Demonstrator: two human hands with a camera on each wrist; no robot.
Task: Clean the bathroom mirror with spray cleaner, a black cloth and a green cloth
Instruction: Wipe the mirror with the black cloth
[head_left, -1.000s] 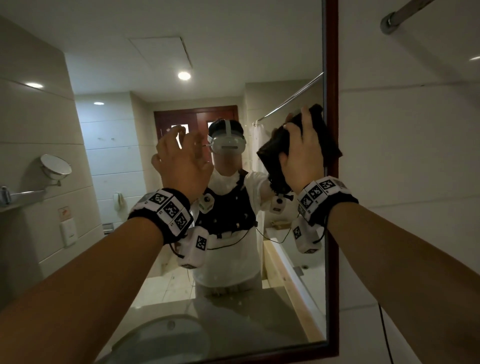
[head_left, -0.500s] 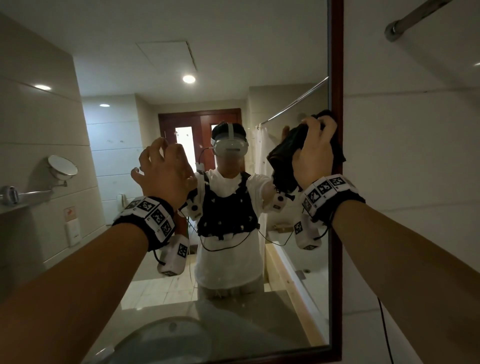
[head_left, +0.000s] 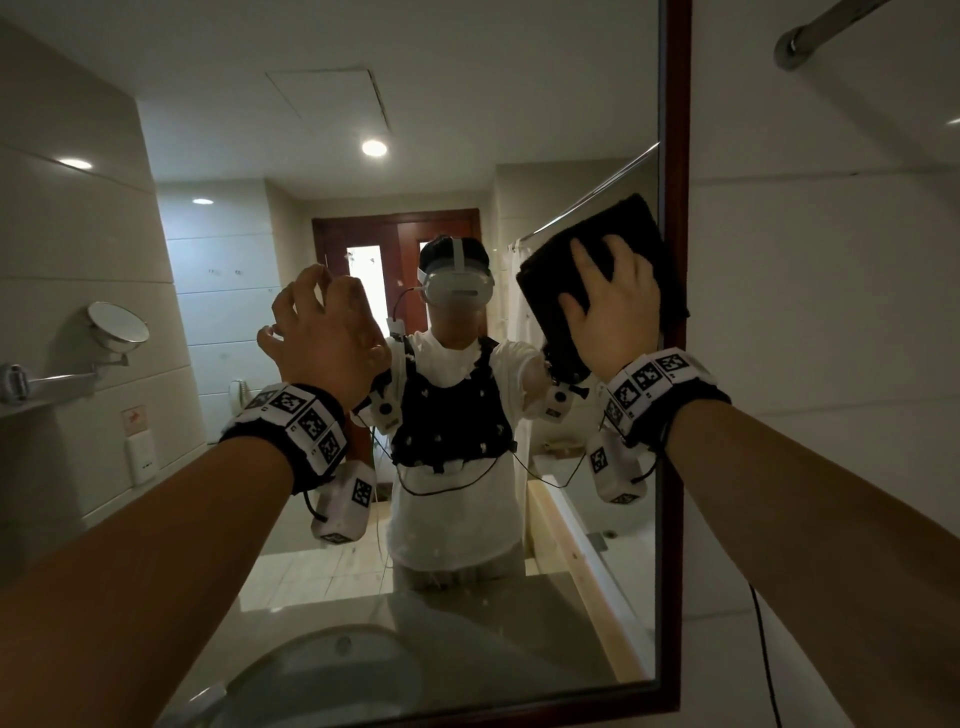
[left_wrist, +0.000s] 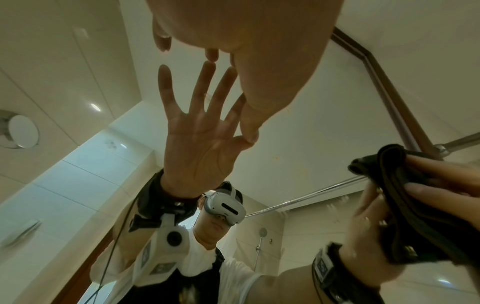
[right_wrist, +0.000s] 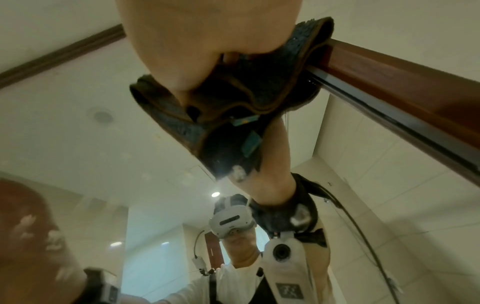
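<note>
Up at the mirror's right side, the right hand presses the black cloth flat against the glass, fingers spread and fairly straight across the folded fabric. The cloth's right edge laps over the dark red-brown wooden frame, and a loose fold hangs down past the heel of the hand. From the right wrist camera the cloth shows as a thick folded pad with a brownish hem and a small teal label, squeezed between the palm and the glass, touching the frame. The left hand is raised in front of the glass to the left of the person's reflection and holds nothing; in the left wrist view its fingers reach to the glass, fingertips meeting those of the open, spread hand reflected there, while the head view shows the knuckles somewhat bent. Both wrists wear black bands with square printed markers and small white camera units. Reflected in the glass are a person in a white headset, white shirt and black vest, a brown door, ceiling lights, a shower rail and a round basin at the bottom. A round shaving mirror sits on the tiled wall at left, and a chrome rail crosses the upper right.
</note>
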